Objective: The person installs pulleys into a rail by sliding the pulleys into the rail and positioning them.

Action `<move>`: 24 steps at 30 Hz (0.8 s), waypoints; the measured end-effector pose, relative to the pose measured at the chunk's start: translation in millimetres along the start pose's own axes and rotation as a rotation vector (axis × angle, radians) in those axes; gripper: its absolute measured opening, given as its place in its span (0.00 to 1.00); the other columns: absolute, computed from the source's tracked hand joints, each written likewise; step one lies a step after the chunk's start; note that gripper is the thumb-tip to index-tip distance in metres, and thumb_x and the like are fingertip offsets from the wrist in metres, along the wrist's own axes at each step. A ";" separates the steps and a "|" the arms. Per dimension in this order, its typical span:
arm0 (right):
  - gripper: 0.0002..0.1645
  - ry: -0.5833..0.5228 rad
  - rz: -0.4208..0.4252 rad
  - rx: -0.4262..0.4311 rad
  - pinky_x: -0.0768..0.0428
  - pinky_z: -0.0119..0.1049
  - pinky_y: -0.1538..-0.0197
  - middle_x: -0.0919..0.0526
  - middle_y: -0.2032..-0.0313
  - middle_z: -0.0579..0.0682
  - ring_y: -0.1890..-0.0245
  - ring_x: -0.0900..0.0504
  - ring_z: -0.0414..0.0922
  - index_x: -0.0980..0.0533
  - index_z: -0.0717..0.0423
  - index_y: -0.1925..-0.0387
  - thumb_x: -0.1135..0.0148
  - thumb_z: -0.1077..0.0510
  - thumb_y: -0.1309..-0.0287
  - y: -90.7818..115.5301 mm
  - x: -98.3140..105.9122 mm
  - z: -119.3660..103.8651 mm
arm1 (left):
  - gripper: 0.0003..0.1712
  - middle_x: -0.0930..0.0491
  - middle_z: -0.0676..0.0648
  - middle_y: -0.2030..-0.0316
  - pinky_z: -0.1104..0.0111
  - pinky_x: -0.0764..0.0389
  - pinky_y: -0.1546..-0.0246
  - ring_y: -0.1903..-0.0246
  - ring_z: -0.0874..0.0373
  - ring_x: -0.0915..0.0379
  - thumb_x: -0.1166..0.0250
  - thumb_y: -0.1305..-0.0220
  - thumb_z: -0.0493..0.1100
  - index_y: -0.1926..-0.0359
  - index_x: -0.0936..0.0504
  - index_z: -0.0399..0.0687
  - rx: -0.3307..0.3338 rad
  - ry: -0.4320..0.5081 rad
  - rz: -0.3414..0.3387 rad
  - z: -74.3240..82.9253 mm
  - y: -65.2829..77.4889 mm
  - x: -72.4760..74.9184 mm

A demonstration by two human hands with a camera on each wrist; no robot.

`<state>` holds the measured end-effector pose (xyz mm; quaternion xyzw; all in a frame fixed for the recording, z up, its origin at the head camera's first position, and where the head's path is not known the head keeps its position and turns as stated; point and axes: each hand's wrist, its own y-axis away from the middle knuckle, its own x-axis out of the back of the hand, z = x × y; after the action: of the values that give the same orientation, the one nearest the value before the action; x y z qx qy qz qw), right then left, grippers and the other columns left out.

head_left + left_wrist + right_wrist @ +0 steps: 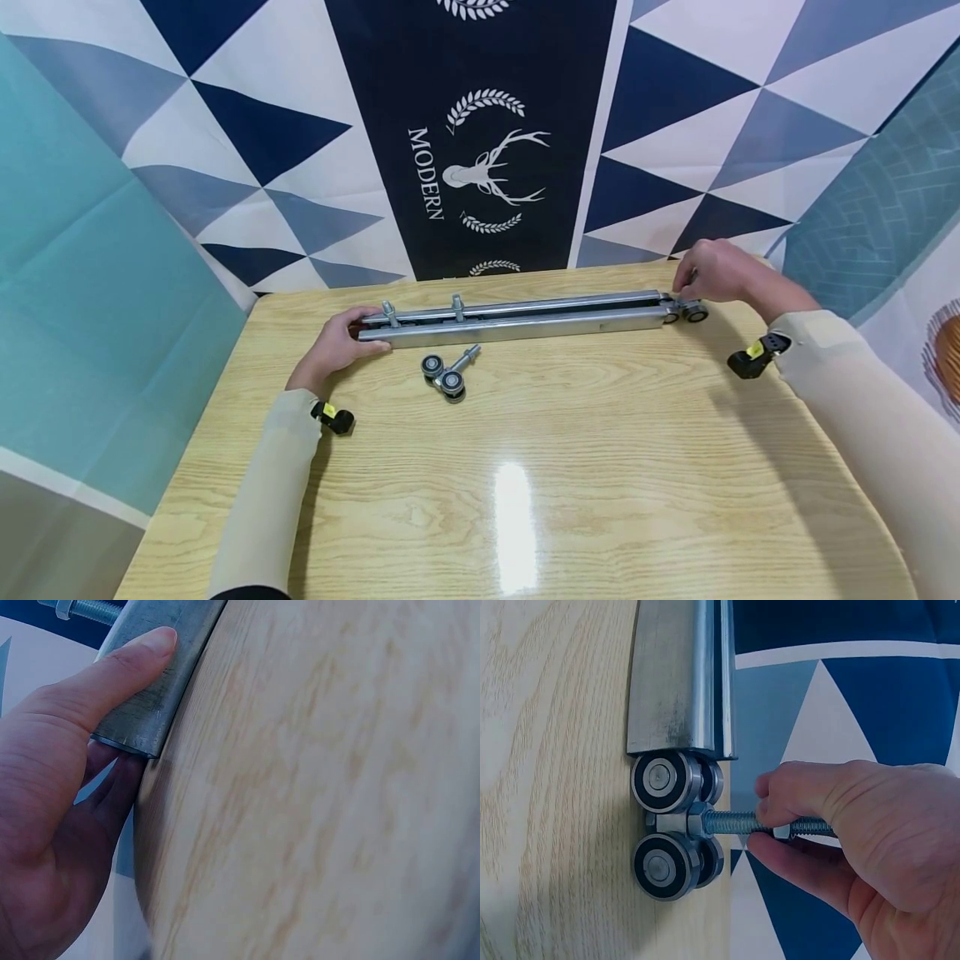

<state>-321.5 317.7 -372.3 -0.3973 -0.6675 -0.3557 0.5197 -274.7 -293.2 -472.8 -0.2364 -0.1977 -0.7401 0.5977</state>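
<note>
A long slotted metal track (pixel 517 323) lies across the back of the wooden table, slot facing up. My left hand (pixel 335 346) grips its left end, the thumb (pixel 142 660) on the near side wall. Two threaded bolts (pixel 457 307) stick up through the slot near that end. At the right end, my right hand (pixel 716 271) pinches the threaded bolt (pixel 739 822) of a roller trolley (pixel 671 823). The trolley's upper wheels are right at the track's open end, its bolt pointing up. Another roller trolley (pixel 452 379) lies on its side in front of the track.
The wooden table (pixel 600 450) reaches a patterned cloth (pixel 480 167) hanging right behind the track. A teal cloth (pixel 97 250) hangs along the left side. Small black cameras are strapped to both wrists over pale sleeves (pixel 262 492).
</note>
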 end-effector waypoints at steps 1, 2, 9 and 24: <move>0.04 0.003 0.000 0.005 0.17 0.51 0.63 0.10 0.70 0.53 0.71 0.17 0.46 0.12 0.55 0.74 0.26 0.66 0.55 -0.1 -0.1 -0.7 | 0.38 0.24 0.39 0.40 0.50 0.26 0.42 0.49 0.44 0.26 0.21 0.48 0.48 0.36 0.25 0.48 0.001 0.003 0.000 0.2 0.1 0.1; 0.04 0.005 0.000 0.009 0.17 0.50 0.64 0.10 0.70 0.53 0.71 0.17 0.46 0.12 0.55 0.74 0.26 0.66 0.55 -0.1 0.1 -1.4 | 0.39 0.24 0.39 0.40 0.50 0.26 0.42 0.48 0.44 0.26 0.21 0.48 0.48 0.36 0.25 0.48 0.002 0.004 0.001 0.2 0.2 0.2; 0.04 0.012 -0.021 0.016 0.17 0.48 0.64 0.11 0.72 0.50 0.72 0.18 0.44 0.12 0.54 0.75 0.26 0.65 0.54 0.2 1.0 -3.5 | 0.38 0.24 0.39 0.39 0.50 0.26 0.42 0.49 0.44 0.26 0.22 0.47 0.47 0.35 0.25 0.48 0.009 0.004 0.000 1.2 1.1 1.0; 0.07 -0.005 -0.026 0.080 0.18 0.43 0.66 0.10 0.70 0.49 0.72 0.18 0.42 0.12 0.52 0.74 0.29 0.67 0.52 -1.8 1.6 -10.1 | 0.38 0.24 0.39 0.40 0.50 0.26 0.43 0.49 0.44 0.26 0.22 0.48 0.49 0.36 0.25 0.49 0.000 0.006 -0.004 -1.0 0.3 0.4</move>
<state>-319.2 308.2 -368.8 -0.3683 -0.6877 -0.3342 0.5289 -274.6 -294.1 -473.4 -0.2339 -0.1965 -0.7420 0.5968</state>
